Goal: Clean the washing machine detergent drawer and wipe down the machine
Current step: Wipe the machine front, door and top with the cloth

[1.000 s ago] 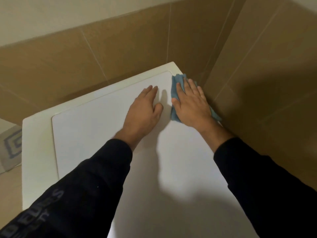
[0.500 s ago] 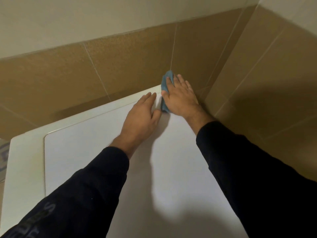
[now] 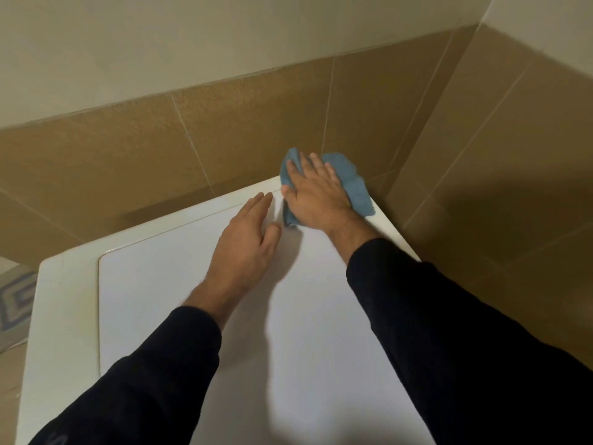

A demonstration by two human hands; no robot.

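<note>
Now right hand flat-presses blue cloth at machine top's far right corner, left hand spread flat beside; next likely wiping nearer areas.

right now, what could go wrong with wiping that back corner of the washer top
The blue cloth overhangs the back right corner of the machine top, so it could slip into the gap beside the tiled wall. The right hand only presses it flat. The left hand braces on the smooth top and might slide.

Home laundry/bathrm corner — tiled walls, washer top.
</note>
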